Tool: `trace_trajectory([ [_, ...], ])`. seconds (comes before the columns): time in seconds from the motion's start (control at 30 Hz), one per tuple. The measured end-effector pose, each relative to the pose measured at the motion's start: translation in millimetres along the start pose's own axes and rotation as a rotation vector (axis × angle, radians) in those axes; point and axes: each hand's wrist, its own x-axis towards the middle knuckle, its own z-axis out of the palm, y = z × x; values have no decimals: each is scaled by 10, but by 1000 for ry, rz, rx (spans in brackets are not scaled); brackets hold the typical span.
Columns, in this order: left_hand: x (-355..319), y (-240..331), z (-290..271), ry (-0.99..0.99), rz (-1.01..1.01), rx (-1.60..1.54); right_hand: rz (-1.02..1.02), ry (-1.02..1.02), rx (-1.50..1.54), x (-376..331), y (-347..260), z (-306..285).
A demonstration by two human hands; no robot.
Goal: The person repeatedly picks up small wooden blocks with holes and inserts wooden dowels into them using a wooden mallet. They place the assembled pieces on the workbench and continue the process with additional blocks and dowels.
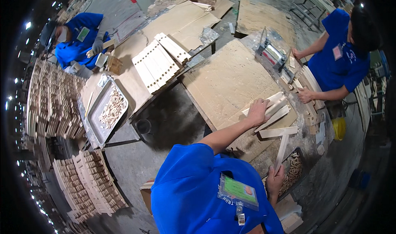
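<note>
My left hand [258, 113] reaches over the board-topped table, its fingers curled on a pale wooden slat [275, 99] in a small group of slats. Low beside the table edge, my right hand [275, 180] grips a narrow wooden slat [282, 152] that points away from me. The far end of that slat meets another wooden slat [277, 132] lying crosswise. Just right of my right hand sits a dark tray [300, 152] of small wooden dowels [293, 168], partly hidden by the hand.
A co-worker [340, 56] at right handles wood beside a clamp-like machine [274, 55]. Another co-worker [80, 40] is at far left. Drilled slats [154, 67] and a metal tray [94, 124] of dowels lie on the left table. Wood stacks [51, 102] stand left; a gap separates the tables.
</note>
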Motion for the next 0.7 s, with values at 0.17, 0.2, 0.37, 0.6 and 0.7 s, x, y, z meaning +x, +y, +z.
trace_trajectory([
  [0.17,-388,-749,-524,220,-142,78,90,-29,7,32,-58,34],
  [0.2,-493,-920,-702,271,-199,83,90,-32,-5,46,-66,39],
  [0.37,-988,-1563,-1900,775,-317,502,88,-69,-76,138,-4,83],
  [0.6,-1051,-2085,-3240,915,-947,394,66,-144,-48,386,-108,211],
  [0.7,-784,-2153,-3474,791,-1106,220,86,-158,-52,471,-194,238],
])
